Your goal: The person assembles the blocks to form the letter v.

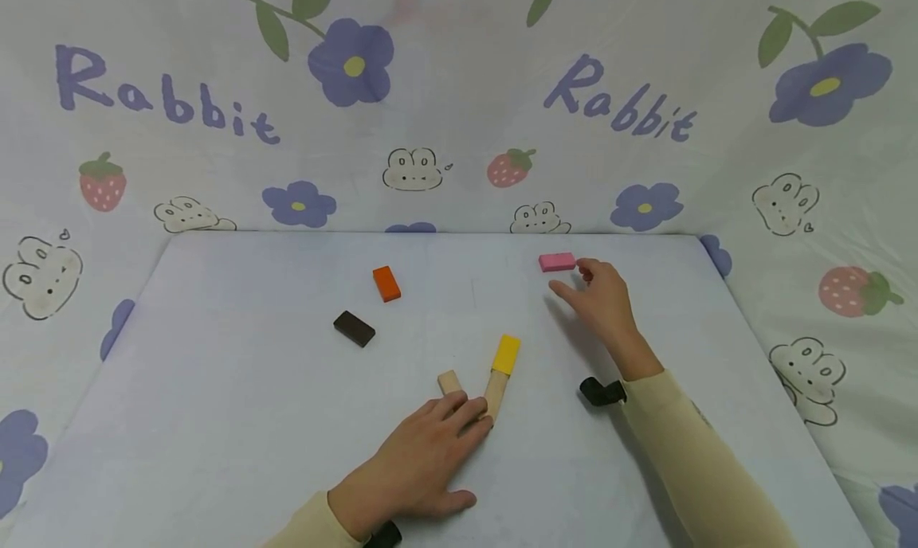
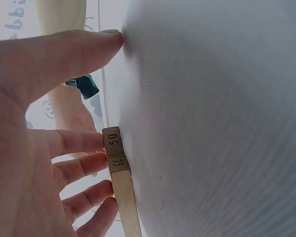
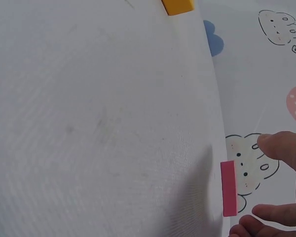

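My left hand point(image 1: 423, 452) lies over the near middle of the table, fingers outstretched and thumb apart. Its fingertips touch plain wooden blocks; one wooden block point(image 1: 449, 382) pokes out beyond the fingers, another point(image 1: 496, 393) runs away from them. A yellow block point(image 1: 506, 354) meets that second block's far end. In the left wrist view, end faces printed 50 point(image 2: 113, 140) and 75 point(image 2: 118, 163) show at the fingertips. My right hand point(image 1: 601, 301) hovers at the far right with thumb and fingers parted, holding nothing, its fingertips right by a pink block point(image 1: 557, 262).
An orange block point(image 1: 386, 283) and a dark brown block point(image 1: 355, 329) lie on the white table point(image 1: 215, 389), left of centre. Behind and beside it hangs a cloth point(image 1: 459, 118) printed with rabbits, flowers and strawberries. A black wrist device point(image 1: 601, 392) juts from the right sleeve.
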### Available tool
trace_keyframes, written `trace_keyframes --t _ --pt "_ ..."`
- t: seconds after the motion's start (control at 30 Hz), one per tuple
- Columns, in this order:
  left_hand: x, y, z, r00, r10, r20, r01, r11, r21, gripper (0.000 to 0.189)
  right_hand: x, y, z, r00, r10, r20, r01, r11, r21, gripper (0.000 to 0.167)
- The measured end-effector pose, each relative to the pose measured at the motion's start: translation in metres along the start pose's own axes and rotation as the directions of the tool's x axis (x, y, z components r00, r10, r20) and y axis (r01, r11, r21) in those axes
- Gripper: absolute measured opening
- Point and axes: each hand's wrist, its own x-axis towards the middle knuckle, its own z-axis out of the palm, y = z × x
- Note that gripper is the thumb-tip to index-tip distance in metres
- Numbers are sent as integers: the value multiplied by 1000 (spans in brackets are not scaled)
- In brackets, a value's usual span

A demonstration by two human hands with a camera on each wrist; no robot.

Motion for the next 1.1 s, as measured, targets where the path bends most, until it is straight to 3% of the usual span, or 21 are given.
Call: trace_keyframes --t 0.7,1.1 --pt "0 -1 -3 1000 -7 17 7 1000 -8 86 22 5 7 997 71 3 -71 997 -38 77" --pt "0 -3 0 1000 -7 4 8 1000 -19 85 33 1 11 995 100 -3 -100 993 -61 69"
